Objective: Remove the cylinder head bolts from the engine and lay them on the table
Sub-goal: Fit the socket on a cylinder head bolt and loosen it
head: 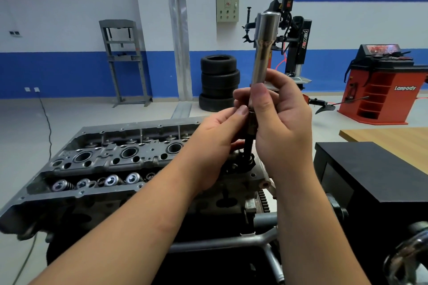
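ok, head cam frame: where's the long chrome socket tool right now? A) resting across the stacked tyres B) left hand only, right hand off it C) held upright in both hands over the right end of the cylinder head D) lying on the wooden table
C: the right hand grips the socket tool upright, the left hand pinches its dark lower section, above the cylinder head.

Engine (111, 164) left, table (393, 143) right — tyre stack (218, 82) behind.
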Motion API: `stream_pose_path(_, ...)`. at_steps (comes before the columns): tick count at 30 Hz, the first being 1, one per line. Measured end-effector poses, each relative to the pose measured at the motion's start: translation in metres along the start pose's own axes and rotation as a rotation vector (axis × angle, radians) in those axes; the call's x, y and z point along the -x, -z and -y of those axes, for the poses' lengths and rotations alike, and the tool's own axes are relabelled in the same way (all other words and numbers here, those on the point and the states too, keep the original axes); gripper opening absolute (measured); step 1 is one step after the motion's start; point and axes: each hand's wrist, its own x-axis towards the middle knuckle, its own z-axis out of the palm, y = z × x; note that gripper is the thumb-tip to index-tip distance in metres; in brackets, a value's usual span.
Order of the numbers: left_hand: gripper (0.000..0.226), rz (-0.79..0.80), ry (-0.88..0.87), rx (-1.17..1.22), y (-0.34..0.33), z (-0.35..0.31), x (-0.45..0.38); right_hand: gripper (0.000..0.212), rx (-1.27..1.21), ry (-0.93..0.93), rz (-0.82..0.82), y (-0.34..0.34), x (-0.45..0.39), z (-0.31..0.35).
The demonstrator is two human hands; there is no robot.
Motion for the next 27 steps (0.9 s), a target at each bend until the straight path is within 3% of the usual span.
stream_pose_path(7,0.057,-0.045,-0.054,-0.006,-0.002,-0.005,0.004,0.028,0.143,0.11,-0.078,-0.011,0.004,0.0)
stream_pose_path(12,0.032,-0.001,-0.02,0.011,0.002,-0.001,0.001,0.026,0.141,0.1,-0.05,-0.005,0.004,-0.002)
stream_pose_path(16,0.035,0.03,-0.024,0.017,0.002,-0.001,0.0,0.031,0.052,0.058,-0.019,-0.004,0.004,0.0)
stream_pose_path(20,0.053,-0.022,-0.059,0.023,0.001,-0.001,0.001,0.027,0.153,0.111,-0.042,-0.01,0.005,0.002)
stream_pose_path(27,0.034,0.018,-0.017,0.028,0.001,0.001,-0.001,0.026,0.108,0.086,-0.03,-0.005,0.003,-0.002)
